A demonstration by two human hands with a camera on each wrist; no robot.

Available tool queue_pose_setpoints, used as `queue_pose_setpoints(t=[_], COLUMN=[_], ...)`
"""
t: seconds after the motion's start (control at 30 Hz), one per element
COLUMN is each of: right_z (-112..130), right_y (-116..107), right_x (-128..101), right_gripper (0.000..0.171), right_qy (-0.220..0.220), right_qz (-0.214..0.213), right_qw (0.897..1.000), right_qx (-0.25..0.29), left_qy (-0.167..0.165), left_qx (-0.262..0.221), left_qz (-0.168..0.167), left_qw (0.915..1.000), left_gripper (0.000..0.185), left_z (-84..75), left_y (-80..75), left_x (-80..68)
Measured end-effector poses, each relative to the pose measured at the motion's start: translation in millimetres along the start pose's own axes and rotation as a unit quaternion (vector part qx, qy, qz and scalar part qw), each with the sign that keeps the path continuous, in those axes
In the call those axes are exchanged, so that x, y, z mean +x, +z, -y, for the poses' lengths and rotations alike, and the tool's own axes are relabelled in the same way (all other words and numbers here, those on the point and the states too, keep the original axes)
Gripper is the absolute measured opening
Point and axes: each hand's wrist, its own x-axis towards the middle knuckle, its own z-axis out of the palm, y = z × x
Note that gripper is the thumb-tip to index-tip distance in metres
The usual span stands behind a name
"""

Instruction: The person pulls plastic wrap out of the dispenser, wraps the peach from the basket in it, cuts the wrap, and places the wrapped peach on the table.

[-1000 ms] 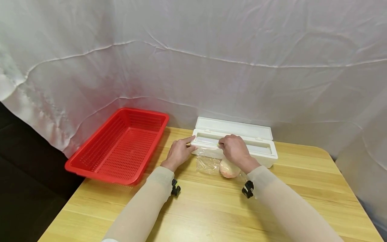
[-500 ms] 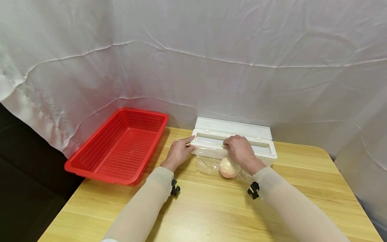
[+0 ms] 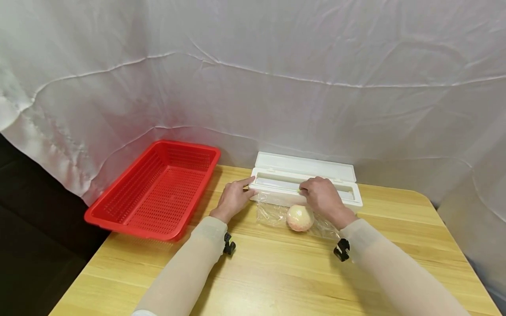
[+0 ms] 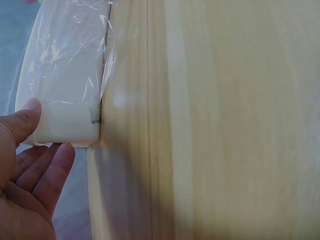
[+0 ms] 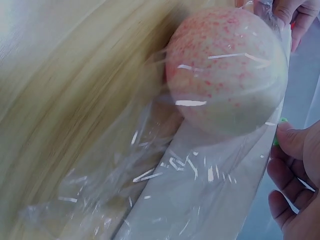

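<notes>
A long white cling film dispenser (image 3: 272, 199) stands at the table's back with its lid raised. My left hand (image 3: 233, 197) grips its left end, thumb (image 4: 26, 120) on one side and fingers (image 4: 55, 172) at the end face. My right hand (image 3: 322, 196) pinches a small green slide cutter (image 5: 280, 131) at the dispenser's front edge, right of its middle. Clear cling film (image 3: 270, 215) hangs over the front onto the table. A round, pale peach (image 3: 299, 218) with pink speckles lies under the film, just before the dispenser.
To the left stands a red perforated plastic basket (image 3: 170, 197), partly past the table's left edge. A grey-white curtain (image 3: 253, 87) hangs behind the wooden table (image 3: 269, 276). The raised lid (image 3: 304, 166) leans back near the curtain.
My right hand has slid the green cutter rightward along the dispenser's edge, uncovering more of the peach. My left hand has stayed at the left end.
</notes>
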Motion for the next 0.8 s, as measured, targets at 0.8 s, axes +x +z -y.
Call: queue_pose_setpoints(t=[0.8], right_z=[-29], right_y=[-12], right_x=[-29], right_gripper=[0.004], right_qy=[0.012], right_qz=[-0.005], right_qw=[1.000], right_qx=[-0.016], left_qy=[-0.003], left_qx=[-0.007], left_qz=[-0.006], left_qw=[1.0000], left_gripper=[0.053], left_z=[0.2], left_y=[-0.5], left_x=[-0.8])
